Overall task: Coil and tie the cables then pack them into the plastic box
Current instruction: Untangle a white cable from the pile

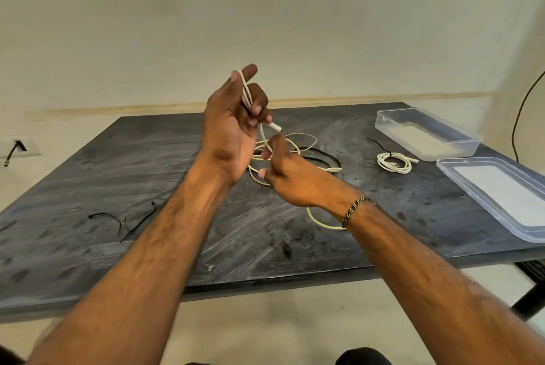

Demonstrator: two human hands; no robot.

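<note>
Dark table (88, 182) under me: my left hand (230, 129) grips several loops of the white cable (295, 148), my right hand (283, 176) pinches its slack. Light, limp and springy, so I judge it best held at the bundle's middle.

Cream-white cable (298, 140), black zip ties (124, 221), clear box (424, 133), streaked dark-grey table (88, 176).

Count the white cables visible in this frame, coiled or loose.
2. One thin white cable is partly looped in the left hand, guided by the right hand, its slack on the dark table. One tied white coil lies near the clear plastic box.
</note>
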